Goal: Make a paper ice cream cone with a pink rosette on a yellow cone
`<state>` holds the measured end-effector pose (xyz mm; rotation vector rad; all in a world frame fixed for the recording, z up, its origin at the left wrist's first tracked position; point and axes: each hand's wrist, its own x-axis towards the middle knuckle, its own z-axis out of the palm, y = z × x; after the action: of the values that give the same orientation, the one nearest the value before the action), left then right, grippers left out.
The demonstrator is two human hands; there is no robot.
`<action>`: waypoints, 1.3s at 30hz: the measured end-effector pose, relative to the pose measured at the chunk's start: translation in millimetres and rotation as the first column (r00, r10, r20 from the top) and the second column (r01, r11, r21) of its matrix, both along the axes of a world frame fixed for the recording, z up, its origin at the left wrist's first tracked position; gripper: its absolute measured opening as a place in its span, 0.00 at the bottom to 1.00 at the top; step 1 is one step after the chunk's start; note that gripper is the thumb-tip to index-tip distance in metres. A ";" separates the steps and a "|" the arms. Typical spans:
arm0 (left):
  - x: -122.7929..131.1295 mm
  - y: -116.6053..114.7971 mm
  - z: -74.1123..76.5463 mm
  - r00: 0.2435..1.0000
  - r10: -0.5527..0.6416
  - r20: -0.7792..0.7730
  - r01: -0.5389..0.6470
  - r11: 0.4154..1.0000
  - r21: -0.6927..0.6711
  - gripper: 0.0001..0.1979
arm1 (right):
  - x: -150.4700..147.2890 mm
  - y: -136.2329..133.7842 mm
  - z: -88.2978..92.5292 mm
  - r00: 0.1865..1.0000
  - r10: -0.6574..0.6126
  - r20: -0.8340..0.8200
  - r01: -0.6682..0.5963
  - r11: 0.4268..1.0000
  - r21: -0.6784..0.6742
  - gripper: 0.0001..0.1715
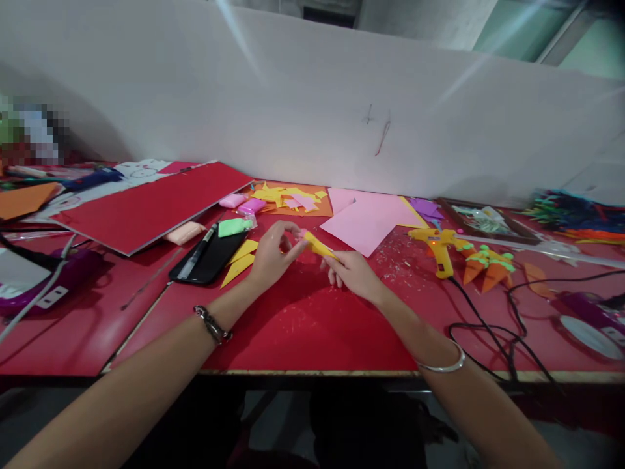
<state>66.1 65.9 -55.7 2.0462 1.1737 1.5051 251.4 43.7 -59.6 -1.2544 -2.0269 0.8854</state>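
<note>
A rolled yellow paper cone is held above the red table between my two hands. My right hand is closed round its narrower end, with the lower fingers curled beneath. A small pink piece sits at the wider end; whether it is clay or paper I cannot tell. The thumb and forefinger of my left hand pinch around this pink end. Yellow paper triangles lie just left of my left hand. Behind the cone rest pink paper sheets.
A yellow glue gun stands at right, its black cable looping across the table. Orange cones with green tops lie beside it. At left are a black phone with a pen on it, a green packet and a large red board.
</note>
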 end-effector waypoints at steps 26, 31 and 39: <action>-2.4 6.3 -2.7 0.987 0.013 0.159 0.013 0.987 -0.163 0.08 | -1.0 1.5 3.6 0.995 0.007 0.098 -0.030 0.973 0.230 0.19; -2.6 5.2 -1.2 0.987 -0.025 0.157 0.049 0.987 -0.154 0.07 | -3.7 -1.6 3.6 0.991 0.021 -0.130 -0.027 0.999 -0.043 0.24; -3.1 1.3 3.6 0.986 -0.082 0.146 0.103 0.984 -0.148 0.05 | 0.8 3.3 1.1 0.918 0.071 -0.389 -0.225 0.903 -0.367 0.18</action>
<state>62.9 67.3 -52.1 1.8368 1.0895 1.4398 252.2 47.0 -58.5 -1.0380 -1.7023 1.5557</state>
